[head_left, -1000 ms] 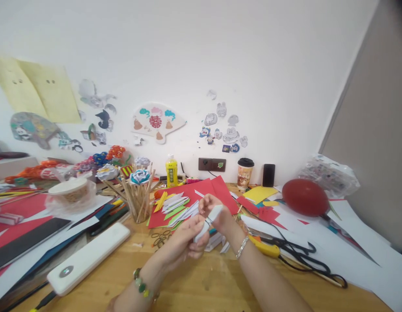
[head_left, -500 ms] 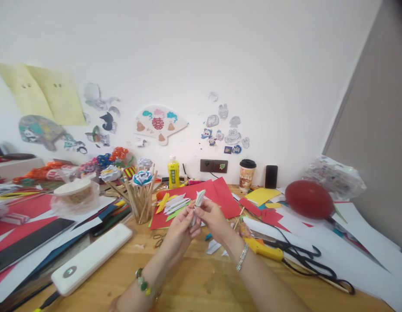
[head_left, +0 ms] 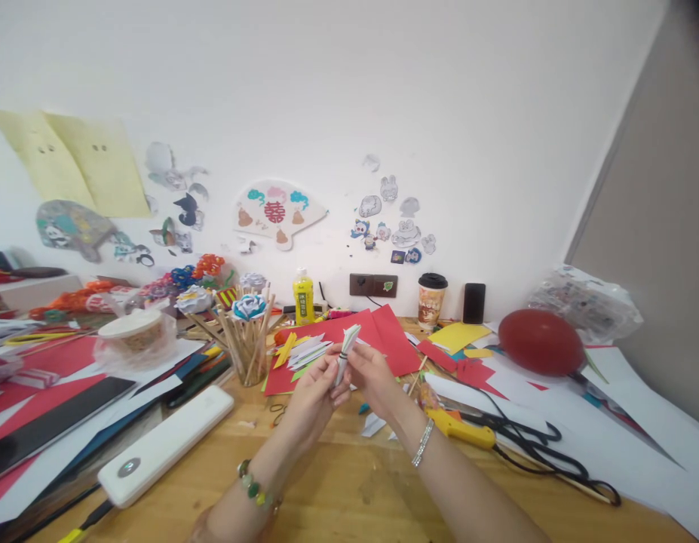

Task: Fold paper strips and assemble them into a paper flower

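Observation:
A slim bundle of folded white and green paper stands tilted between both hands above the table, a dark band around its middle. My left hand is closed around its lower part. On the right side, my right hand pinches the bundle near the band with thumb and fingers. Behind the hands, several folded paper strips, white, green and yellow, lie on red paper sheets. Dark elastic bands rest on the wood left of my left hand.
A yellow-handled glue gun and black scissors lie at the right by white paper. A stick holder and a yellow-capped bottle stand behind. A white power bank lies left; a lidded cup stands at the back.
The bundle has turned slightly between my fingers, and the dark band around it now shows more clearly. Both hands stay nearly in place; the view has shifted slightly.

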The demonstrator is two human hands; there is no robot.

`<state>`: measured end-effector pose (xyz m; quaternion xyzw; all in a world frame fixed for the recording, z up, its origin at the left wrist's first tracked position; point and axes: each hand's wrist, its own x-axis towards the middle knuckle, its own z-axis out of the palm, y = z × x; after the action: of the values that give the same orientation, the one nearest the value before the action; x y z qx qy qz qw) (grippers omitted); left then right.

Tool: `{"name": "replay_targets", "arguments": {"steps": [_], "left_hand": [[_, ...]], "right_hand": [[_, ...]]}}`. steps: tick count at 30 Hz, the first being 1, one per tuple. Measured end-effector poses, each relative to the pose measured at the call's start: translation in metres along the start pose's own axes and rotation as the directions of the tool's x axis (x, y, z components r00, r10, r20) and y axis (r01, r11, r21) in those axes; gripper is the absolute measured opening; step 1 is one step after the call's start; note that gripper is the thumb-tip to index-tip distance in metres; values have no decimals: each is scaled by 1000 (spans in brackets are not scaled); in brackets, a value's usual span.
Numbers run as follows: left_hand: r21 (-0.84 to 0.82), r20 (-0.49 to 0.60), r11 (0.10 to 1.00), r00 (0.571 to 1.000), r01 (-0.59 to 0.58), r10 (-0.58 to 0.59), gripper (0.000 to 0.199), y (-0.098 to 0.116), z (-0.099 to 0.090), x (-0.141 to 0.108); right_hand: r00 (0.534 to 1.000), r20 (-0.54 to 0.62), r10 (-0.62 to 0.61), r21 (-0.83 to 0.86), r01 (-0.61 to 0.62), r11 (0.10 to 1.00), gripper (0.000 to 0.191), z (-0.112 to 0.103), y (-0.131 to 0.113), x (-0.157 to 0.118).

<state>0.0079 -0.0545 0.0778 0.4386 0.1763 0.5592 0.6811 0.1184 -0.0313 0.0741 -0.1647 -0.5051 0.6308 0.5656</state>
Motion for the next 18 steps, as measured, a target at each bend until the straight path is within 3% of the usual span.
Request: {"name": "replay_targets", "arguments": {"steps": [9, 14, 16, 18], "left_hand": [[99, -114, 993, 991, -57, 69, 29, -4, -1, 2], [350, -208, 911, 930, -219, 304, 34, -10, -14, 12], [380, -190, 908, 946, -176, 263, 33, -13, -17, 14], [371, -141, 925, 980, -79, 140, 34, -14, -17, 14]], "right_hand": [[1000, 6, 17, 78, -17, 997, 25, -1, 5, -2], [996, -66, -56, -53, 52, 997, 27, 3, 0, -1], [986, -142, -85, -129, 66, 989, 29, 1, 0, 1], [977, -192, -91, -174, 58, 983, 33, -1, 0, 3]]}}
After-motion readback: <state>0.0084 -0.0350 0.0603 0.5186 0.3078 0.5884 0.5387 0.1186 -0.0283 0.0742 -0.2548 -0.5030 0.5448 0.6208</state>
